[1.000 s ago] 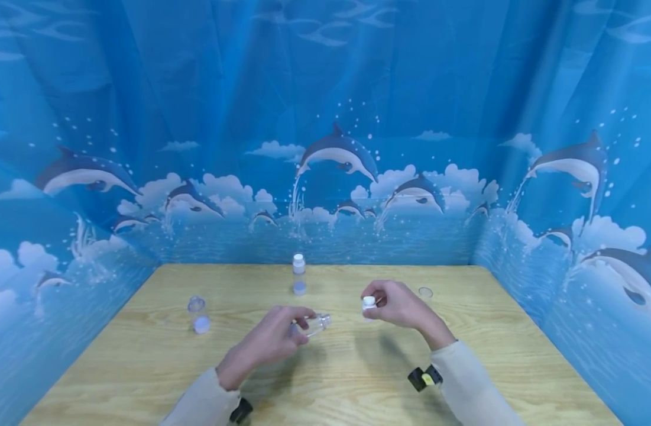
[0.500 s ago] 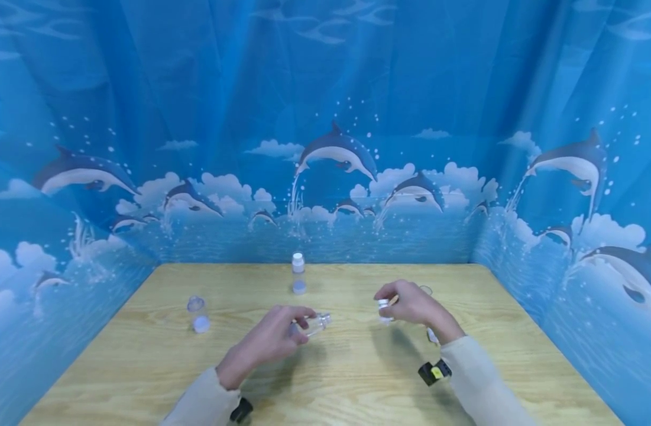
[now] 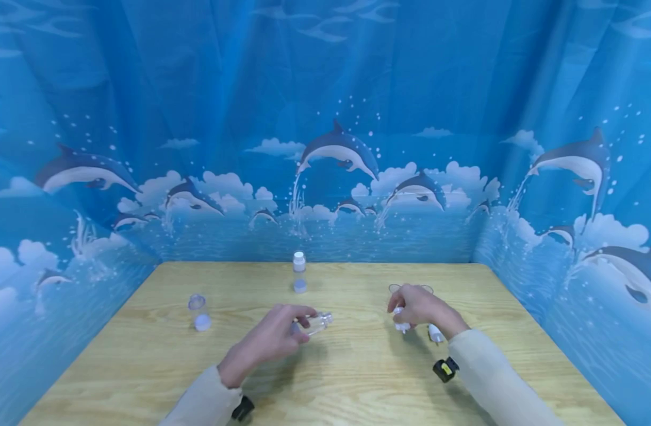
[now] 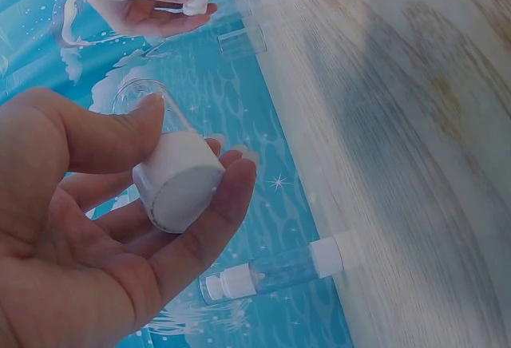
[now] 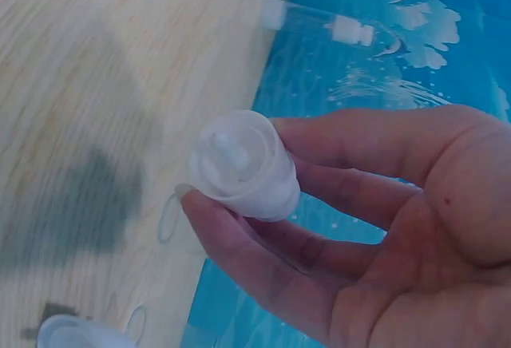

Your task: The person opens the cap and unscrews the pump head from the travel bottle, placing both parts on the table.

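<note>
The left hand [image 3: 274,334] has its grip curled round a clear bottle [image 3: 318,323], thumb on one side and fingers on the other, parted only by the bottle's width. The bottle is tilted above the middle of the wooden surface [image 3: 336,384], its neck towards the right edge and its white base [image 4: 180,188] back in the palm. The right hand [image 3: 423,306] pinches a white pump piece [image 5: 243,164] between thumb and fingertips, well apart from the bottle and nearer the right edge; its hollow underside shows a stem inside. Just beside the right wrist, another white piece [image 3: 436,333] lies on the surface. Two thin clear rims [image 3: 394,288] show beyond that hand, towards the far right corner; what they belong to is hard to tell. A white-topped bottle [image 3: 300,272] stands near the middle of the far edge, and a clear container [image 3: 199,313] near the left edge.
</note>
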Action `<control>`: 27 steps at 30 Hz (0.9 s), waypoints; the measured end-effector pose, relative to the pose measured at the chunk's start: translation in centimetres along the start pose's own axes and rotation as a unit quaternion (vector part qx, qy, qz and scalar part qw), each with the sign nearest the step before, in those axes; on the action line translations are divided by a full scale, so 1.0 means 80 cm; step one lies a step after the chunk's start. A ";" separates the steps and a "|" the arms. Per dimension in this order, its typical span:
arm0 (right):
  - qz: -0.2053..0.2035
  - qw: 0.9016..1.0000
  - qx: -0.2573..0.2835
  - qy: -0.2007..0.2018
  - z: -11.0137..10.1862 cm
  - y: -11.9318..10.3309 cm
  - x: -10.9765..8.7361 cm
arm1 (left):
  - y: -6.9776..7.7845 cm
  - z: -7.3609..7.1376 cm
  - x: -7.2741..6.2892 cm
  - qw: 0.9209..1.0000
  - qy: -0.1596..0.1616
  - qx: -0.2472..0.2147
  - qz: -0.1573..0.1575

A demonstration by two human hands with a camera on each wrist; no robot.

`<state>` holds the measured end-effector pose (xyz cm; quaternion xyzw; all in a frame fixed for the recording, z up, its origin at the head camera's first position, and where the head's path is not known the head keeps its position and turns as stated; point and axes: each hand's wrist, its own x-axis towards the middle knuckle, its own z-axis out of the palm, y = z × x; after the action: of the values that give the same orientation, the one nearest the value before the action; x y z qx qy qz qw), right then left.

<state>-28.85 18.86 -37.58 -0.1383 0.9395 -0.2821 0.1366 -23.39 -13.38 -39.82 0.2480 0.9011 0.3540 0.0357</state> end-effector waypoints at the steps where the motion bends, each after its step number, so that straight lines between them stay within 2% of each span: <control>1: -0.001 1.000 -0.004 -0.001 0.001 0.001 0.000 | 0.000 0.000 0.000 1.000 -0.001 -0.001 0.000; 15: 0.030 0.999 -0.045 -0.009 0.015 0.015 0.011 | -0.001 0.000 -0.001 1.000 -0.003 -0.006 -0.003; 20: 0.042 0.998 -0.041 -0.015 0.022 0.013 0.014 | 0.000 -0.001 -0.001 1.000 -0.004 -0.001 -0.004; 27: 0.053 0.997 -0.062 -0.020 0.025 0.010 0.017 | 0.000 -0.002 0.000 1.000 -0.002 0.010 -0.011</control>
<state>-29.62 18.06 -39.86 -0.1022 0.9583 -0.2131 0.1609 -23.41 -13.48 -39.70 0.2387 0.9071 0.3445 0.0389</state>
